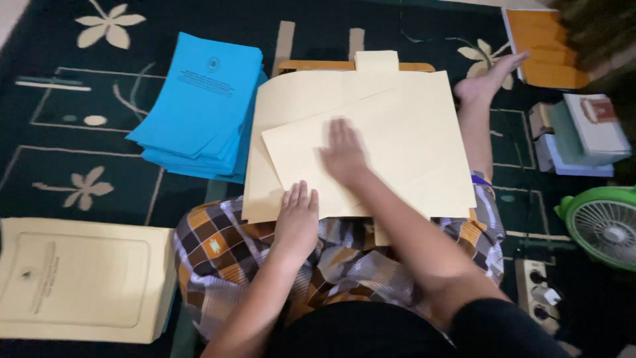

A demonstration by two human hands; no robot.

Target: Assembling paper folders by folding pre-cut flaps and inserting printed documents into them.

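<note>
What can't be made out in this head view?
- Wooden board: mostly hidden under the large cream paper sheets.
- Right hand: motion-blurred, finger detail lost, flat on the sheets.
- Left hand: palm side hidden, pressed on the sheet edge.
- Blue paper stack: print too small.
- Green fan: cut by the right edge.
- Orange book: blurred.

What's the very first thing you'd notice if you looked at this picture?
Probably the big cream paper sheets in the middle, with the right hand pressed flat on top and the left hand on their near edge. Next, the bright blue stack of papers to their left on the dark flowered carpet.
</note>
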